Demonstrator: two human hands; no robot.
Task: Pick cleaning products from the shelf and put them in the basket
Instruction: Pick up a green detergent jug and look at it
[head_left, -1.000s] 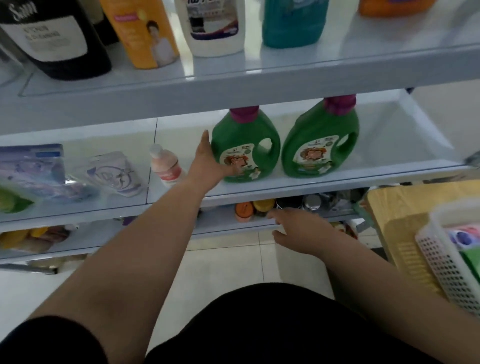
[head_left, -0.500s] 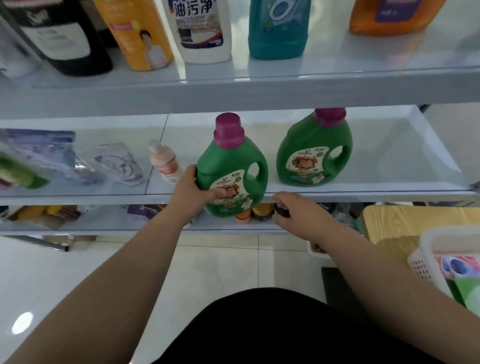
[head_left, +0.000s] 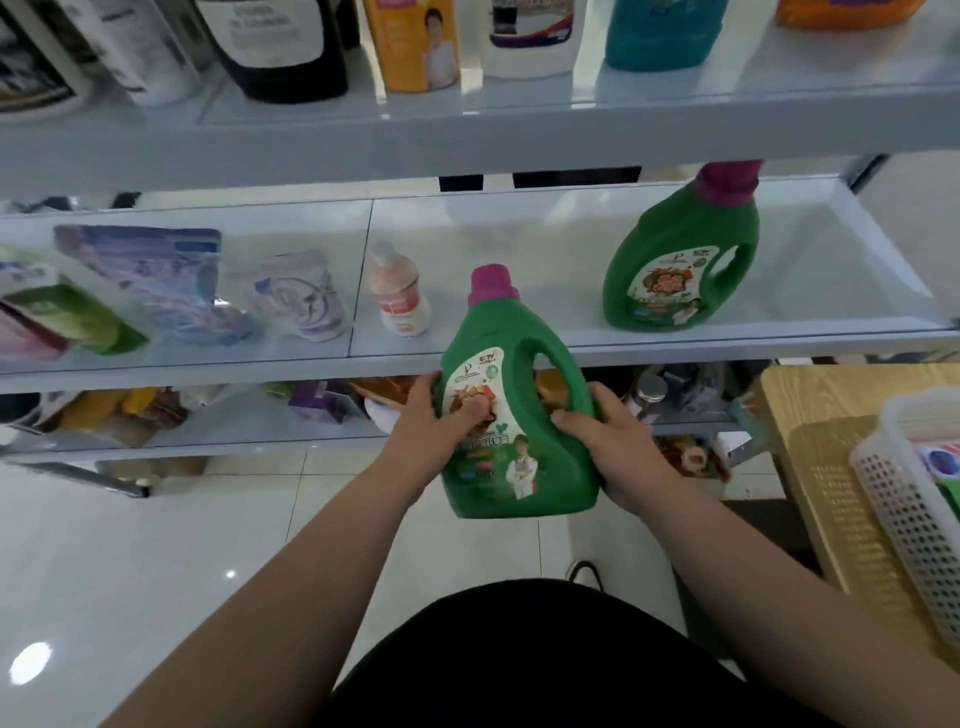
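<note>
The green detergent bottle (head_left: 540, 467) is held upright just in front of the middle shelf (head_left: 260, 364), clear of its edge. The left hand (head_left: 431, 431) curls round its left side, thumb on the label. The right hand (head_left: 618, 447) clasps its lower right side. Right of that shelf, a white basket (head_left: 904, 509) sits on the table (head_left: 810, 395).

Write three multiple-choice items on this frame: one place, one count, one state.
1. The white basket is: A) on the top shelf B) at the right, over the wooden table C) on the floor
2. How many green jugs show? A) one B) two C) three
3. The nearer green jug is: A) gripped by left hand and right hand B) standing on a shelf C) in the basket

Key: B, it shows at the right edge; B, one held, far green jug on the middle shelf; A, fingers curl round its sides.
</note>
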